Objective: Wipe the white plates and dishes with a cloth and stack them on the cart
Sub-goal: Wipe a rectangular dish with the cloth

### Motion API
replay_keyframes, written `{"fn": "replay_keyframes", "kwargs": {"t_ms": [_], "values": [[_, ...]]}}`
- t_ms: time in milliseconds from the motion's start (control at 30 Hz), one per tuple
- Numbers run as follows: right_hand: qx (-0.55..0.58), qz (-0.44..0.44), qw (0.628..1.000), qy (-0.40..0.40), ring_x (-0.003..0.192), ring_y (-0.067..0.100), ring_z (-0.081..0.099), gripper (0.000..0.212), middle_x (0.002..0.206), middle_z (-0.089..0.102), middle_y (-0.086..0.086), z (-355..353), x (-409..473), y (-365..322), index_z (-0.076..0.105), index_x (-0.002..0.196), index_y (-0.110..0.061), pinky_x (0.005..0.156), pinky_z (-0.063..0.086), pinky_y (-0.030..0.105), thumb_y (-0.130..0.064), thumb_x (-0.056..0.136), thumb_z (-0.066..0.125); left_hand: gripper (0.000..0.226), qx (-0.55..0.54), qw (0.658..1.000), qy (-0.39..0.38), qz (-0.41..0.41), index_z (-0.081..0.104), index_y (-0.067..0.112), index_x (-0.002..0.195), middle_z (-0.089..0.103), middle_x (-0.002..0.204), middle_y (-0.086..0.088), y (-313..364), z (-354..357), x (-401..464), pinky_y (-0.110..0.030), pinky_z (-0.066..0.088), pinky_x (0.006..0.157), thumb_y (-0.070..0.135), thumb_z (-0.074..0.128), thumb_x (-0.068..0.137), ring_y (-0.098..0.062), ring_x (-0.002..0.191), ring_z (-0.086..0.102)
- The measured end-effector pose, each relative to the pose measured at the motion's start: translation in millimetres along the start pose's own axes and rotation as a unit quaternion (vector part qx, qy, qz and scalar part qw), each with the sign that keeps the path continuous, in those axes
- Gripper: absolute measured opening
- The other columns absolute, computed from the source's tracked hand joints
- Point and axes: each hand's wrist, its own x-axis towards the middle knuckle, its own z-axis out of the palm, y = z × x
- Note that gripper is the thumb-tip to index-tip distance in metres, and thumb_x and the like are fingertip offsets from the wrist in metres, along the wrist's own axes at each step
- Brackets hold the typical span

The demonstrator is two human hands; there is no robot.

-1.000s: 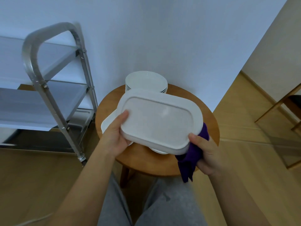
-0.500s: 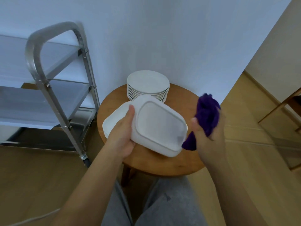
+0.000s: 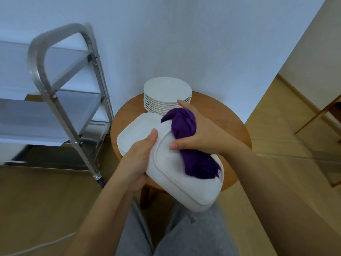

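**One dish under the cloth, the cart shelves not yet loaded**

One rectangular white dish [image 3: 186, 174] is turned bottom-up and held tilted above the near edge of the round wooden bench [image 3: 228, 122]. The left hand [image 3: 136, 163] grips its left rim, thumb lying on the upturned base. The right hand [image 3: 199, 137] is curled round a bunched purple cloth [image 3: 190, 143] and presses it against the base, so the step in hand looks like wiping the underside of this dish.

Next, by my judgement, the cloth has to sweep the rest of the base and the rim. Then the dish must be turned and carried left to the metal cart [image 3: 60, 100], which stands just off the bench's left edge. The left hand's grip sits on one end only, so the far end could dip as the cloth pushes down; a firmer hold would help before the carry.

As for what holds what: the bench carries a stack of round white plates [image 3: 167, 95] at its far edge, and a stack of square white plates [image 3: 136, 133] toward its left edge, partly hidden behind the held dish. The cart's shelves show no plates in the part visible.
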Motion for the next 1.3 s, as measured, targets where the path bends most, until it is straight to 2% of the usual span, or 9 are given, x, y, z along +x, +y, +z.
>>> {"fn": "replay_keyframes", "kwargs": {"t_ms": [167, 333, 467, 567, 700, 833, 1033, 1167, 1300], "values": [[0.047, 0.018, 0.997, 0.055, 0.097, -0.005, 0.057, 0.076, 0.106, 0.056, -0.029, 1.1, -11.3, 13.6, 0.044, 0.108, -0.055, 0.083, 0.050, 0.022, -0.066, 0.041, 0.078, 0.048, -0.066, 0.998, 0.005, 0.000, 0.058, 0.025, 0.114, 0.068, 0.111, -0.012, 3.6, -3.2, -2.0, -0.048, 0.052, 0.085, 0.047, 0.054, 0.072, -0.032, 0.100, 0.065], [0.108, 0.051, 0.991, 0.061, 0.094, 0.003, 0.063, 0.073, 0.104, 0.064, -0.018, -4.3, -29.7, 27.9, 0.052, 0.107, -0.044, 0.079, 0.054, 0.027, -0.059, 0.042, 0.081, 0.064, -0.138, 0.988, 0.051, 0.034, 0.056, 0.016, 0.123, 0.070, 0.108, -0.012, 9.7, -9.6, -1.9, -0.042, 0.054, 0.077, 0.045, 0.059, 0.066, -0.030, 0.099, 0.066], [0.167, 0.063, 0.968, 0.177, 0.088, -0.003, 0.062, 0.073, 0.098, 0.062, -0.026, 6.6, -43.3, 33.1, 0.050, 0.107, -0.046, 0.063, 0.053, 0.015, -0.057, 0.042, 0.081, 0.044, -0.172, 0.981, 0.071, 0.052, 0.065, 0.014, 0.111, 0.071, 0.103, -0.011, 12.1, -7.8, 0.1, -0.043, 0.055, 0.079, 0.042, 0.055, 0.078, -0.028, 0.096, 0.068], [0.327, 0.101, 0.900, 0.271, 0.087, 0.013, 0.067, 0.079, 0.106, 0.065, -0.006, 23.0, -47.5, 36.4, 0.052, 0.119, -0.031, 0.061, 0.054, 0.023, -0.044, 0.048, 0.085, 0.038, -0.229, 0.964, 0.105, 0.084, 0.068, 0.019, 0.105, 0.071, 0.105, -0.008, 15.4, -4.2, 1.8, -0.046, 0.053, 0.084, 0.045, 0.046, 0.089, -0.026, 0.098, 0.067], [0.548, 0.125, 0.733, 0.383, 0.080, 0.020, 0.069, 0.057, 0.096, 0.069, 0.002, 60.7, -34.5, 30.2, 0.056, 0.114, -0.025, 0.059, 0.054, 0.030, -0.030, 0.063, 0.081, 0.036, -0.217, 0.950, 0.199, 0.108, 0.061, 0.032, 0.107, 0.074, 0.093, 0.002, 8.3, 24.4, 0.8, -0.043, 0.058, 0.075, 0.055, 0.050, 0.083, -0.021, 0.086, 0.071], [0.622, 0.139, 0.653, 0.410, 0.080, 0.019, 0.070, 0.043, 0.092, 0.071, 0.004, 72.4, -25.5, 23.9, 0.059, 0.113, -0.018, 0.062, 0.056, 0.033, -0.026, 0.074, 0.076, 0.072, -0.207, 0.956, 0.168, 0.124, 0.049, 0.031, 0.128, 0.071, 0.105, 0.000, -3.2, 40.5, -9.9, -0.038, 0.059, 0.072, 0.059, 0.055, 0.062, -0.018, 0.090, 0.070], [0.526, 0.145, 0.753, 0.369, 0.076, 0.021, 0.069, 0.048, 0.096, 0.070, 0.008, 16.6, -35.5, 32.9, 0.059, 0.113, -0.017, 0.059, 0.055, 0.032, -0.020, 0.069, 0.080, 0.062, -0.182, 0.983, -0.008, -0.004, 0.055, 0.017, 0.126, 0.069, 0.112, -0.009, 9.0, -4.6, -14.3, -0.043, 0.059, 0.073, 0.049, 0.053, 0.073, -0.028, 0.099, 0.067], [0.389, 0.086, 0.825, 0.400, 0.080, 0.011, 0.067, 0.043, 0.099, 0.068, 0.000, 11.1, -29.8, 24.7, 0.057, 0.118, -0.021, 0.056, 0.051, 0.015, -0.020, 0.078, 0.072, 0.066, -0.209, 0.972, 0.077, -0.070, 0.049, 0.033, 0.126, 0.069, 0.111, -0.007, 3.5, 16.6, -0.6, -0.050, 0.055, 0.078, 0.042, 0.063, 0.063, -0.032, 0.098, 0.067], [0.255, 0.055, 0.885, 0.386, 0.096, -0.010, 0.054, 0.065, 0.115, 0.054, -0.011, 33.7, -24.6, 19.2, 0.035, 0.140, -0.028, 0.067, 0.046, 0.005, -0.021, 0.084, 0.066, 0.040, -0.249, 0.957, 0.141, -0.032, 0.052, 0.032, 0.120, 0.071, 0.106, -0.004, -8.2, 37.1, 6.3, -0.046, 0.056, 0.079, 0.046, 0.057, 0.083, -0.026, 0.093, 0.069]]}}
